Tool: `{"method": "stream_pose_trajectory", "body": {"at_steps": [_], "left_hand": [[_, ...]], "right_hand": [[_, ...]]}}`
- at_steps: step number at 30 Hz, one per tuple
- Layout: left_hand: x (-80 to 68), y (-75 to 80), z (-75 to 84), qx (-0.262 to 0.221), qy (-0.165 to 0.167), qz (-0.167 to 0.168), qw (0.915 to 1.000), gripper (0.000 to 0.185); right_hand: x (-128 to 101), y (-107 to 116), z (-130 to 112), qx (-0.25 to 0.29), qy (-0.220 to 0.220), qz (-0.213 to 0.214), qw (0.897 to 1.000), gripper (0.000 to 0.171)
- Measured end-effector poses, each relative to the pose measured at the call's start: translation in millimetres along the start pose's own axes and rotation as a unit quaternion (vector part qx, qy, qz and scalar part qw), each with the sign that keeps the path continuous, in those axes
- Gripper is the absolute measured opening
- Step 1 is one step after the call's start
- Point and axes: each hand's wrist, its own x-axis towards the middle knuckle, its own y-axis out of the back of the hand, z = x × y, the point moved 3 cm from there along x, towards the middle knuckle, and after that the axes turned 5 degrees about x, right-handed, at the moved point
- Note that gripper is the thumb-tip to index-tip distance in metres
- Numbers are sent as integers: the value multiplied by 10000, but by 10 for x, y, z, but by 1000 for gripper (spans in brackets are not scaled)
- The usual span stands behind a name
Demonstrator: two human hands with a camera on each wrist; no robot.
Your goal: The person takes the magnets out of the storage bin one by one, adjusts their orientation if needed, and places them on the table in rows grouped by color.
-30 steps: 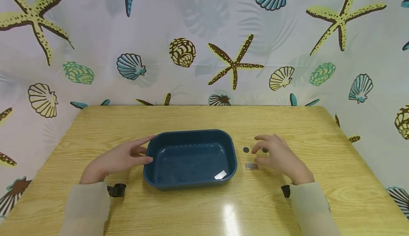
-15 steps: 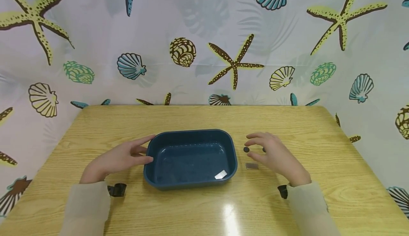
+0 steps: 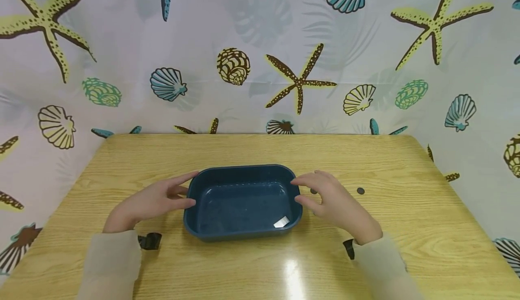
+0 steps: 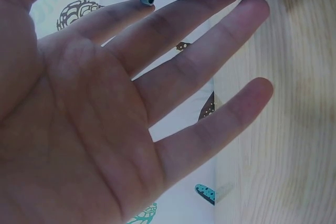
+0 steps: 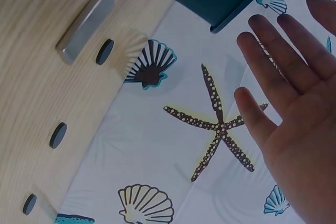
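Note:
A dark blue rectangular bin (image 3: 243, 207) stands on the wooden table, with a small silvery-white piece (image 3: 281, 222) in its near right corner. My left hand (image 3: 152, 203) touches the bin's left end; its fingers look straight and spread in the left wrist view. Over by the right rim is my right hand (image 3: 331, 200), fingers extended and holding nothing. In the right wrist view its fingertips (image 5: 245, 39) appear apart from the bin. That view also has a flat silver bar (image 5: 86, 22) beside several small dark discs (image 5: 58, 135). In the head view the right hand mostly hides the bar.
One dark disc (image 3: 360, 191) lies to the right of the right hand. The table (image 3: 260, 264) ends at the back against a curtain (image 3: 260, 96) printed with shells and starfish.
My right hand has moved left, from above the discs and bar to the bin's right rim. The left hand and the bin stay where they were.

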Motion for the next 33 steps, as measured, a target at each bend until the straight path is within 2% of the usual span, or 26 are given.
{"method": "stream_pose_trajectory", "body": {"at_steps": [7,14,24,33], "left_hand": [[9,-9,-13,26,-58,29,10000,86],[9,-14,-10,20,-63,30,10000,86],[1,-6,4,39,37,37,10000,86],[-1,-1,2,-12,41,7,10000,86]], "right_hand": [[34,-152,-191,-172,68,-501,9986,49],[54,-314,-258,-219,-257,-990,9945,60],[49,-473,-357,-1143,19,-1087,9875,69],[25,-534,-397,-1293,-65,-1385,9819,87]]}}
